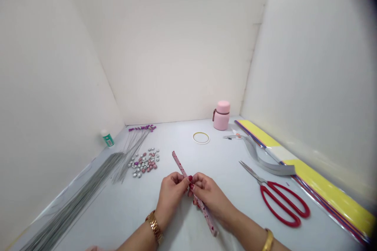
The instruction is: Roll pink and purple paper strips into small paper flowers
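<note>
A thin pink stick with red spots (208, 216), which looks like a tightly rolled paper tube, slants across the front of the table. My left hand (173, 190) pinches it near its middle between thumb and fingers. Right beside it, my right hand (207, 194) grips the same stick, and the two thumbs almost meet. The stick's upper end points away to the left, and its lower end comes out under my right hand. The fingertips behind the stick are partly hidden.
On the left lie grey wires (85, 196), purple-tipped stems (143, 128), silver and pink beads (145, 162) and a glue bottle (108, 139). A tape roll (201, 142) and pink flask (221, 119) stand behind. Red-handled scissors (279, 200), grey ribbon (262, 162) and yellow sheets (324, 188) lie right.
</note>
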`<state>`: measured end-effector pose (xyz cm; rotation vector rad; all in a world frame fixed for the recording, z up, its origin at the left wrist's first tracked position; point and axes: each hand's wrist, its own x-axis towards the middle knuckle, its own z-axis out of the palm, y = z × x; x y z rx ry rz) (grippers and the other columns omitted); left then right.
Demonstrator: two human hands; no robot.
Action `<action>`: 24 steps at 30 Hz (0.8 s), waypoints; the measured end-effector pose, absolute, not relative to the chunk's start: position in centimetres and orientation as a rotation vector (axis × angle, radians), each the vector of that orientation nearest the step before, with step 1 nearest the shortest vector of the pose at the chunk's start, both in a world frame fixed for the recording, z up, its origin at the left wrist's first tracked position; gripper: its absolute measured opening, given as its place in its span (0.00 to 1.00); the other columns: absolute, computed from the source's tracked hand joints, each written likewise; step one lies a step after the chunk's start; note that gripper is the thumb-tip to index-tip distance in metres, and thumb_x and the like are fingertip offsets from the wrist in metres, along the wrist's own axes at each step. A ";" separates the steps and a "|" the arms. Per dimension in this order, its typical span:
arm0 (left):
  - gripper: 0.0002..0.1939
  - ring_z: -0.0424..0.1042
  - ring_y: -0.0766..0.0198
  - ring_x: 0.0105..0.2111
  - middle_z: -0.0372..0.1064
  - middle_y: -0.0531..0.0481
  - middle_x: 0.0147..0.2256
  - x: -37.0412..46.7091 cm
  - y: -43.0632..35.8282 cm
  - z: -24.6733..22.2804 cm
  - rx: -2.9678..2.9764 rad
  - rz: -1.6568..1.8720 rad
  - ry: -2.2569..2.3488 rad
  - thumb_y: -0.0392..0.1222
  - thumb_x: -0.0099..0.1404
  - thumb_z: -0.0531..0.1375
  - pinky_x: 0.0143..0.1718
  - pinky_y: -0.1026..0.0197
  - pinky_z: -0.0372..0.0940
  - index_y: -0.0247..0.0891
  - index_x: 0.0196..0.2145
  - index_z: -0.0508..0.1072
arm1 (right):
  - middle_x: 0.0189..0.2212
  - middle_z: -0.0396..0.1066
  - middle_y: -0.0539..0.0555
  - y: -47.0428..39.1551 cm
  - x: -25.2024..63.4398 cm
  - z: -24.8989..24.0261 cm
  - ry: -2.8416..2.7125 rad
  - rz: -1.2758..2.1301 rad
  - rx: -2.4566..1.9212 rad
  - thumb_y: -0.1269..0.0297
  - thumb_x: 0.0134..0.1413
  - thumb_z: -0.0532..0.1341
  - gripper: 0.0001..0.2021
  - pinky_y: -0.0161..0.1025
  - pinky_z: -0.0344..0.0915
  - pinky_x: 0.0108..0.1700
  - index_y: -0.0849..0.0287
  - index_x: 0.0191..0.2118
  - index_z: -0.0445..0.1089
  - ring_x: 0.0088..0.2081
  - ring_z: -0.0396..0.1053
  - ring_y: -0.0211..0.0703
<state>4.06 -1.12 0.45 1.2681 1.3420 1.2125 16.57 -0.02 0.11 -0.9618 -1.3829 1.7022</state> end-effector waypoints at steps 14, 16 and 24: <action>0.14 0.62 0.68 0.17 0.63 0.55 0.15 3.0 -0.4 -0.4 1.228 1.151 1.299 0.45 0.55 0.58 0.21 0.66 0.54 0.35 0.18 0.63 | 0.19 0.71 0.51 0.4 17.1 -0.4 -1.313 1.945 -0.939 0.57 0.47 0.59 0.13 0.28 0.54 0.20 0.63 0.31 0.66 0.17 0.62 0.33; 0.15 0.61 0.69 0.17 0.62 0.55 0.16 2.9 -0.3 -0.4 1.220 1.133 1.260 0.46 0.56 0.57 0.21 0.66 0.54 0.35 0.18 0.63 | 0.20 0.72 0.52 0.5 17.2 -0.5 -1.305 1.941 -0.938 0.57 0.47 0.59 0.12 0.29 0.54 0.20 0.63 0.31 0.66 0.17 0.62 0.32; 0.16 0.59 0.69 0.19 0.61 0.54 0.16 3.1 -0.5 0.1 1.159 1.166 1.206 0.48 0.54 0.58 0.22 0.66 0.53 0.32 0.18 0.67 | 0.19 0.69 0.51 0.6 17.4 -0.2 -1.291 1.964 -0.935 0.55 0.47 0.59 0.14 0.28 0.51 0.20 0.64 0.32 0.66 0.17 0.59 0.31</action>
